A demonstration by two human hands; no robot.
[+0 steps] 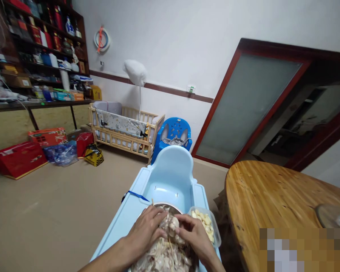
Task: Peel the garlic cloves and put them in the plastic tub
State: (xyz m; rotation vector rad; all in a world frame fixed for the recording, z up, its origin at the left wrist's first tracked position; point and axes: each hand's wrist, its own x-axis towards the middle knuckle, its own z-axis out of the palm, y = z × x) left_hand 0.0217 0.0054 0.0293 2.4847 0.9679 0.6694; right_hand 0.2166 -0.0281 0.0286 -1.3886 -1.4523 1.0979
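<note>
Garlic (172, 225) sits pinched between both hands' fingers over the metal bowl (170, 206) of skins. Left hand (147, 230) and right hand (194, 234) look mid-peel; next, I'd judge, the clove needs stripping bare for the plastic tub (215, 230).

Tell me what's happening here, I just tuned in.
A person is working both bare hands in a metal bowl heaped with garlic skins, set on a light blue baby chair. The left hand and right hand pinch a garlic piece between them. Peeled cloves fill a clear container beside the bowl.
</note>
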